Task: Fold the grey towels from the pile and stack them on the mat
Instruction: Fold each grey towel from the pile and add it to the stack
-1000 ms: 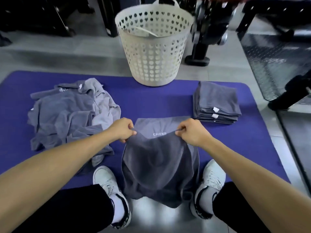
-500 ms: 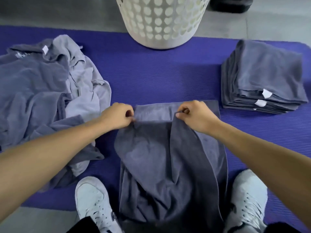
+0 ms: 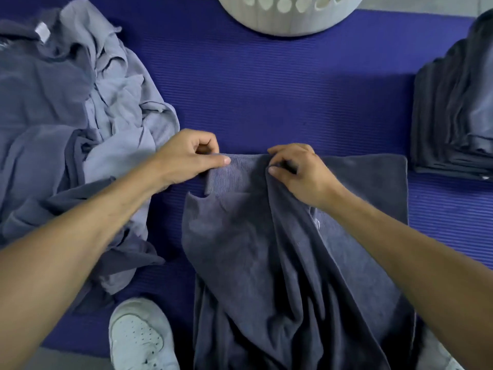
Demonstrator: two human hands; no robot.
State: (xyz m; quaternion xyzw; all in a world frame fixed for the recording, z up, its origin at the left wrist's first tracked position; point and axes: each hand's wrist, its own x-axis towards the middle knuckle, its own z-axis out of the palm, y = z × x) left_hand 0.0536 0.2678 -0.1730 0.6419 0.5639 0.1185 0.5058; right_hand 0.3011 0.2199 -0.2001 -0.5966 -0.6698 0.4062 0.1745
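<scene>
A dark grey towel (image 3: 266,249) lies rumpled on the purple mat (image 3: 280,89) in front of me, its far edge laid flat. My left hand (image 3: 186,156) pinches that far edge at its left corner between thumb and fingers. My right hand (image 3: 296,169) pinches a fold of the same towel near the middle of the far edge. A loose pile of grey towels (image 3: 69,124) covers the mat's left side. A neat stack of folded grey towels (image 3: 453,116) sits at the right edge.
A white perforated laundry basket (image 3: 288,14) stands on the mat at the top centre. My white shoe (image 3: 138,337) rests at the mat's near edge, left of the towel. Bare mat lies between the basket and my hands.
The view has dropped closer to the mat. The towel's far edge has been lowered onto the mat, and both hands still pinch it.
</scene>
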